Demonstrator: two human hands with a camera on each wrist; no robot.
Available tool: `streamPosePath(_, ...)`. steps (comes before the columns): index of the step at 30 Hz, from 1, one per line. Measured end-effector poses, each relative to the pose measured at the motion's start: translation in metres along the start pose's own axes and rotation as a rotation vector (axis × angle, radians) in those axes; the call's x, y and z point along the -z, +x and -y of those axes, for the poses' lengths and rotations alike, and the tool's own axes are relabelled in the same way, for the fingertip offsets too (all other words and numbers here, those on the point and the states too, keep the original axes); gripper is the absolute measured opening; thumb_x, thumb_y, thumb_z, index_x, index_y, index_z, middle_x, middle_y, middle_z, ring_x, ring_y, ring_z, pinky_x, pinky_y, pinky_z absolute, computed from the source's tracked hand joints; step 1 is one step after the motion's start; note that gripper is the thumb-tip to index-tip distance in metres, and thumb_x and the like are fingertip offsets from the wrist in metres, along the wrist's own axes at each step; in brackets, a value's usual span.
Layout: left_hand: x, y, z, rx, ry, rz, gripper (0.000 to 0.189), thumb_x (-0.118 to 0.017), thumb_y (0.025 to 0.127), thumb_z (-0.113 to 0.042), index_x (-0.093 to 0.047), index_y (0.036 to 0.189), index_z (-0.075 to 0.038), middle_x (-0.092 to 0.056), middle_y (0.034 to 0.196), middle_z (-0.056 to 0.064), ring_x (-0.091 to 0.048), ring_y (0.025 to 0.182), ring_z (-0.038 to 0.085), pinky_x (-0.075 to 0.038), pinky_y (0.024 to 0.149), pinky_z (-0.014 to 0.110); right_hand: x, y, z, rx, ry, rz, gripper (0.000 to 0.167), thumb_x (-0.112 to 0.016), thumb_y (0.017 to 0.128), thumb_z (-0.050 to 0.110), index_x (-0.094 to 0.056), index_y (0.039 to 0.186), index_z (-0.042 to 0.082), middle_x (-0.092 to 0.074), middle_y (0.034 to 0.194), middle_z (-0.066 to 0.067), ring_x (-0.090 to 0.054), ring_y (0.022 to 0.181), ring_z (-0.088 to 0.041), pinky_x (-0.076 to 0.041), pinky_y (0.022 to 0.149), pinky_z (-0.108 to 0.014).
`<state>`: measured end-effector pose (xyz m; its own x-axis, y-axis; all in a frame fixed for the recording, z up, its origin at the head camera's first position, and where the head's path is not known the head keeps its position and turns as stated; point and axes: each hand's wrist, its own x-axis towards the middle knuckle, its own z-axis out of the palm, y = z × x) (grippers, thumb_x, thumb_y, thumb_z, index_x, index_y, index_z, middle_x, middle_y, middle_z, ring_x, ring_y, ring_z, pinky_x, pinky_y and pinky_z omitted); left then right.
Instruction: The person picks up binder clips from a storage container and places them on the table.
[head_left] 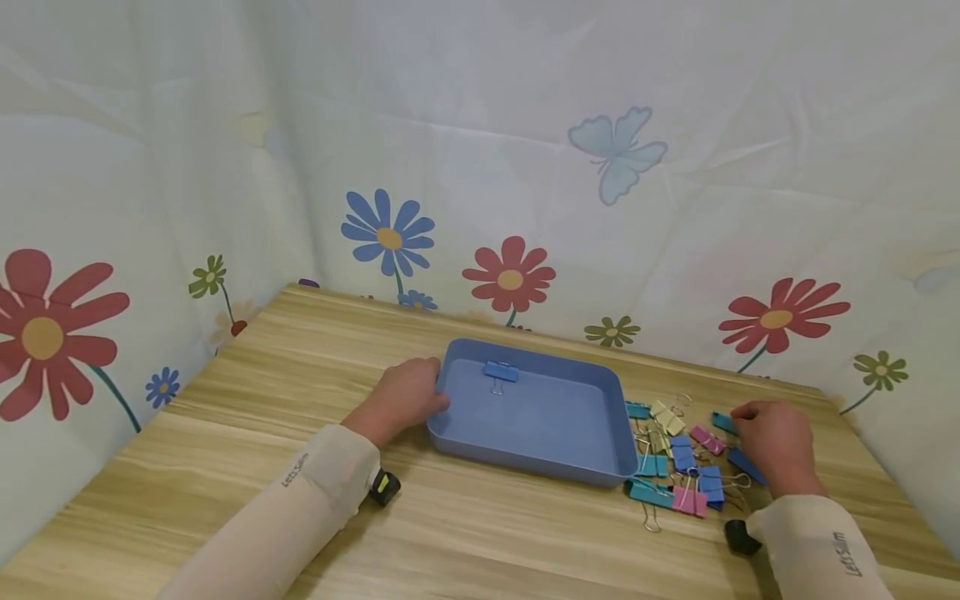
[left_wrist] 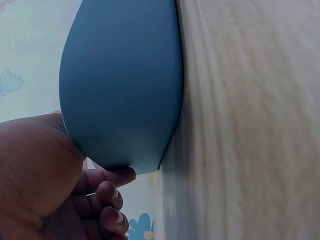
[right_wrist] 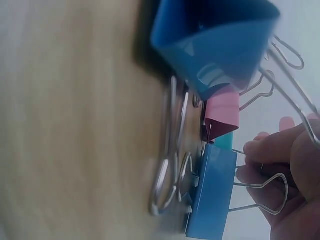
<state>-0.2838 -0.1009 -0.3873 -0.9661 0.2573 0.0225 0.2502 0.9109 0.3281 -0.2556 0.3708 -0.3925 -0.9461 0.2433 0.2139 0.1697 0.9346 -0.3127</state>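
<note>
My left hand (head_left: 405, 396) grips the left end of a shallow blue tray (head_left: 536, 421), thumb at its rim. In the left wrist view, curled fingers (left_wrist: 112, 220) show beside the tray's corner. One blue binder clip (head_left: 501, 372) lies inside the tray, near its back left. To the right of the tray, my right hand (head_left: 780, 442) pinches a teal binder clip (head_left: 723, 422) at the far side of a loose pile. A dark blue binder clip (head_left: 746, 465) lies just under this hand. In the right wrist view, a blue clip (right_wrist: 212, 195) partly hides the teal one.
Several yellow, pink, blue and teal binder clips (head_left: 682, 454) crowd against the tray's right side, their wire handles sticking out. The wooden table (head_left: 510, 542) meets a flower-printed cloth (head_left: 450, 150) at the back and sides.
</note>
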Motion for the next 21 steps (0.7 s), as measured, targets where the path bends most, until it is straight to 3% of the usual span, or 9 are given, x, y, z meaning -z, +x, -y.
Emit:
streamPosePath(5,-0.002,0.002,0.001,-0.002,0.001,-0.002,0.029,-0.065,0.083,-0.024,-0.06,0.101,-0.002,-0.061,0.084,0.006,-0.053,0.074,0.02,-0.049,0.068,0.038,0.002,-0.001,0.001,0.002,-0.009,0.027,0.022,-0.059,0.091,0.008,-0.07,0.098,-0.01,-0.069,0.095,-0.028,-0.06,0.078,-0.036,-0.05,0.062,-0.045)
streamPosePath(12,-0.004,0.002,0.002,-0.009,0.015,-0.011,0.027,-0.064,0.082,-0.024,-0.06,0.099,-0.003,-0.061,0.083,0.006,-0.054,0.075,0.02,-0.05,0.07,0.041,0.008,-0.003,0.007,0.073,-0.079,0.101,0.027,-0.058,0.092,0.009,-0.066,0.109,-0.01,-0.066,0.106,-0.031,-0.06,0.087,-0.042,-0.05,0.074,-0.055)
streamPosePath(16,-0.004,0.002,0.003,-0.006,0.019,-0.01,0.028,-0.063,0.083,-0.024,-0.06,0.1,-0.002,-0.062,0.085,0.006,-0.055,0.076,0.02,-0.051,0.072,0.043,0.012,-0.003,0.014,0.144,-0.091,0.092,0.031,-0.056,0.093,0.013,-0.064,0.113,-0.009,-0.067,0.104,-0.03,-0.06,0.073,-0.033,-0.05,0.064,-0.047)
streamPosePath(21,-0.004,0.002,0.003,-0.004,0.017,-0.007,0.027,-0.063,0.082,-0.024,-0.06,0.1,-0.003,-0.061,0.084,0.006,-0.055,0.076,0.02,-0.051,0.072,0.042,0.018,-0.005,0.033,0.225,-0.059,0.07,0.033,-0.055,0.094,0.015,-0.065,0.115,-0.008,-0.067,0.097,-0.027,-0.051,0.054,-0.02,-0.039,0.049,-0.032)
